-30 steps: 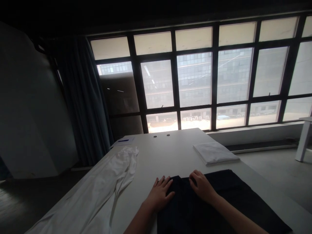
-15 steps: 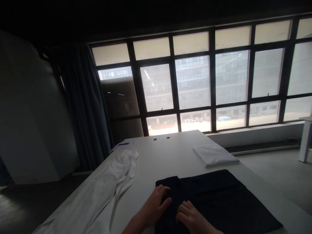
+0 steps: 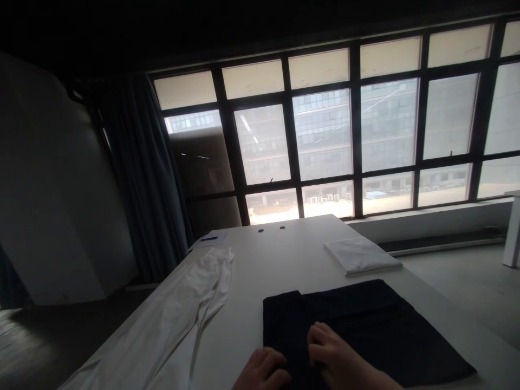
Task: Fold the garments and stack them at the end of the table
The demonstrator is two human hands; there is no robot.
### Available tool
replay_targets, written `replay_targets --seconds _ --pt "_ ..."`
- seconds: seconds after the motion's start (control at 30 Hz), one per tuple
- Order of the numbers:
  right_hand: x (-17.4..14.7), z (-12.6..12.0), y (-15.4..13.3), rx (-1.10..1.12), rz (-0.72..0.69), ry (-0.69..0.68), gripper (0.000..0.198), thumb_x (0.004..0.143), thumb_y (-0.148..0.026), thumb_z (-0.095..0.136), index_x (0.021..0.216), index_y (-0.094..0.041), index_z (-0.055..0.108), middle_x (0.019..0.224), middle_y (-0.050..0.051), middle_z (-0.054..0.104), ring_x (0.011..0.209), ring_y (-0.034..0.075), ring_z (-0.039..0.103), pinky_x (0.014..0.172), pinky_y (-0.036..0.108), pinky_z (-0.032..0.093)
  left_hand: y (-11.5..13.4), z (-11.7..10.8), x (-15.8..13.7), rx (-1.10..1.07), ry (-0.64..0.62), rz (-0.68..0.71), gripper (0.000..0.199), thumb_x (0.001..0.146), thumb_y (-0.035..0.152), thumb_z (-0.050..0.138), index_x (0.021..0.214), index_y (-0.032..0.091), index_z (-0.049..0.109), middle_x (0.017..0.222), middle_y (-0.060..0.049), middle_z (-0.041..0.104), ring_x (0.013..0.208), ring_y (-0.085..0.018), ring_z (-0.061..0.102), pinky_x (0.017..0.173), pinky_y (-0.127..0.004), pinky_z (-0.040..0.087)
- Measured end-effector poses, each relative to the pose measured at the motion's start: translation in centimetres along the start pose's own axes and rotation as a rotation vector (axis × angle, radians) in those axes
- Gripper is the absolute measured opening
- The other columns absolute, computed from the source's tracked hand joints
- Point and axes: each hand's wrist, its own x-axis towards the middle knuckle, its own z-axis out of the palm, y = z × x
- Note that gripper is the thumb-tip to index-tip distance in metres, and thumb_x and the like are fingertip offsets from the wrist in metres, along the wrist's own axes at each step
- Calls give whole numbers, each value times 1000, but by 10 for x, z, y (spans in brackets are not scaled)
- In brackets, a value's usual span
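Clock read from the centre of the head view, 12 at top.

Window wall (image 3: 320, 135): from 11 round to 3, dark frames, bright panes, a building beyond.

Worktop (image 3: 268, 265): white, running from the bottom edge at 6 away toward the window.

Curtain (image 3: 140, 179): dark blue, hanging at 9, left of the panes.

Rumpled white cloth (image 3: 174, 309): between 7 and 8, strung out in creases along the worktop's left side.

Dark cloth (image 3: 377, 325): between 4 and 5, spread flat on the near part of the worktop; small step in its far edge, layers hard to make out in the gloom.

Folded white cloth (image 3: 361, 254): at 4, a flat rectangle just beyond the dark cloth, the two apart.

Right hand (image 3: 331, 349): at 5, over the dark cloth, fingers curled and close together. Cannot tell whether fabric is pinched in them.

Left hand (image 3: 262, 371): at 6, cut by the bottom edge, beside the dark cloth's left border with fingers bent over it. Grip hidden; cannot tell.

Paper (image 3: 219, 238): at 8, on the worktop's far left corner.

Pen (image 3: 209, 238): blue, lying on the paper.
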Motion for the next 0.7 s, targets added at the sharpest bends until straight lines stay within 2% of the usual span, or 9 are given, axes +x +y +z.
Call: replay_targets --seconds 0.1,0.23,0.33,0.47,0.6,0.67,0.7 --pt "-4 -7 -2 -5 -6 -39 34 57 -1 52 79 -25 60 97 -1 60 92 18 55 93 34 39 -1 0 2 19 -30 63 34 102 39 50 135 41 55 133 -3 64 124 -26 57 106 -40 47" --pt "-9 15 9 0 -16 -155 22 66 -5 54 72 -24 61 96 -1 63 91 18 58 93 36 40 -13 13 1 12 -93 77 52 100 27 56 147 44 41 150 -1 50 135 -27 50 112 -42 42" --pt "-11 19 13 63 9 -198 19 67 -8 56 72 -25 64 96 -1 64 94 19 59 100 39 38 -21 20 -3 20 -141 80 66 97 29 62 153 45 29 156 -1 41 139 -30 45 113 -45 42" --pt "-13 0 4 164 33 -207 17 66 -12 60 72 -26 66 97 -2 66 98 19 61 109 41 31 -23 19 -6 9 -172 96 63 100 40 54 153 48 22 157 0 37 141 -31 41 111 -48 43" --pt "-6 -2 -8 95 85 -162 12 75 -17 61 65 -24 64 89 -1 68 91 17 62 100 37 40 -21 16 -5 -2 -158 67 53 101 45 50 151 49 31 157 1 37 142 -30 39 112 -47 43" --pt "-1 6 -10 -3 116 -103 8 78 -23 64 80 -25 71 100 3 70 98 22 63 97 39 43 -21 18 -4 28 -117 53 57 101 46 51 153 45 29 159 -1 33 144 -31 37 114 -47 40" --pt "1 11 -10 -42 116 -86 20 78 -28 67 97 -26 73 114 6 69 107 27 61 100 42 43 -22 20 -4 49 -99 41 62 100 46 52 155 42 24 161 -3 30 145 -31 35 115 -47 38"
